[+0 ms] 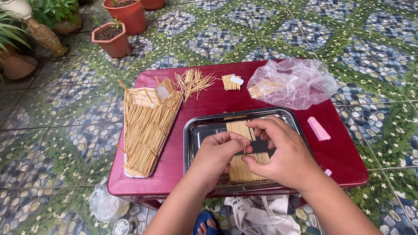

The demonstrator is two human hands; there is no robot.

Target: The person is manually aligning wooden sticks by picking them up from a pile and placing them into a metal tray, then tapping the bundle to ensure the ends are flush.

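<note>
Single head-worn view, looking steeply down, close over a red table point(209, 104) on tiled floor point(65, 122)

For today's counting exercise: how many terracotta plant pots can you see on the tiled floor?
3. One whole pot stands by the table's far-left corner, a taller pot behind it, and a cropped pot at the top edge. Others may be hidden by leaves at left.

The dark red worktop point(204, 106) carries a steel tray point(197, 130) at centre. Left of the tray lies a heaped board of toothpicks point(146, 126); behind it, loose toothpicks point(193, 82); behind-right, a clear plastic bag point(296, 82); right, a pink block point(318, 129).
</note>
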